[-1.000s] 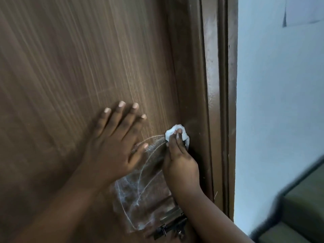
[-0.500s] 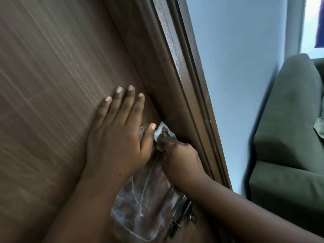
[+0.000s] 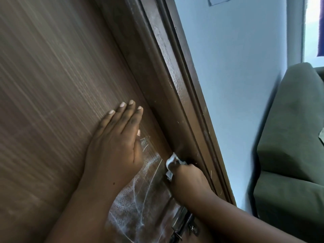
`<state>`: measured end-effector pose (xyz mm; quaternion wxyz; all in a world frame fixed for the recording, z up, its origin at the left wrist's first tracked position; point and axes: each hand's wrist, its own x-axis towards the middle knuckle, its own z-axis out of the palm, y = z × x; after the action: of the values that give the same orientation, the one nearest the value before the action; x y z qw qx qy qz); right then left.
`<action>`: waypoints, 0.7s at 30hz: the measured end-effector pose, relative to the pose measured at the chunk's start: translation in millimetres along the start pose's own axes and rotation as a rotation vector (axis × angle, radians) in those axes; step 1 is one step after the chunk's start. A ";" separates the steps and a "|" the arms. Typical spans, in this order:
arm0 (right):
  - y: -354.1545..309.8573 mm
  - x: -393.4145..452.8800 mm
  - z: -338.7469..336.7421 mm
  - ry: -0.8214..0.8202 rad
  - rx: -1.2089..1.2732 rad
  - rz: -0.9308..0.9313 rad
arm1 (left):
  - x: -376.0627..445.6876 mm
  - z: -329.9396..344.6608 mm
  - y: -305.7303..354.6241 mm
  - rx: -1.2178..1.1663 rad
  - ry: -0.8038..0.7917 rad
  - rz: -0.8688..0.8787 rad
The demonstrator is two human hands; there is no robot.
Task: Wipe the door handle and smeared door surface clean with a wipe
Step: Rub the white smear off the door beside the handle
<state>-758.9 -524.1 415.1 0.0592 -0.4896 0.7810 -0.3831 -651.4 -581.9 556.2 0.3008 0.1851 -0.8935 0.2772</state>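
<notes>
The brown wood-grain door [image 3: 52,85] fills the left of the view, its dark frame [image 3: 175,85] running along its right edge, with a pale wall [image 3: 236,85] and a green sofa [image 3: 289,155] beyond. A white smear [image 3: 140,199] covers the door's lower part near that edge, streaked by curved lines, and much of it looks not yet cleared. The left hand [image 3: 114,149] lies flat on the door above the smear, fingers straight and together. The right hand [image 3: 187,179], just beside it, has its fingers curled round a small crumpled white wipe [image 3: 171,160], pressed to the door right at its frame-side edge. The metal handle [image 3: 182,223] sits below, near the door's bottom right. The wipe looks light, soft and limp, so it probably works best bunched under the fingertips and pressed firmly; gripped loosely, it may slide or fold.
</notes>
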 end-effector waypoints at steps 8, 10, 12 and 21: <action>-8.1 2.3 -37.8 0.552 0.451 -0.436 | -21.1 -37.9 -26.1 0.262 -0.044 0.033; -17.4 12.2 -36.8 0.680 0.271 -0.556 | -32.8 -44.6 -31.8 0.368 -0.088 0.033; -20.9 23.9 -29.1 0.743 0.124 -0.632 | -42.4 -50.7 -36.9 0.453 -0.142 0.035; -19.4 40.3 -0.5 0.640 0.293 -0.507 | -72.0 -68.2 -62.0 0.728 -0.229 0.150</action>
<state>-765.8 -560.8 439.6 -0.2129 -0.5090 0.5526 -0.6247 -536.8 -577.0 579.3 0.0927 0.2439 -0.7756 0.5748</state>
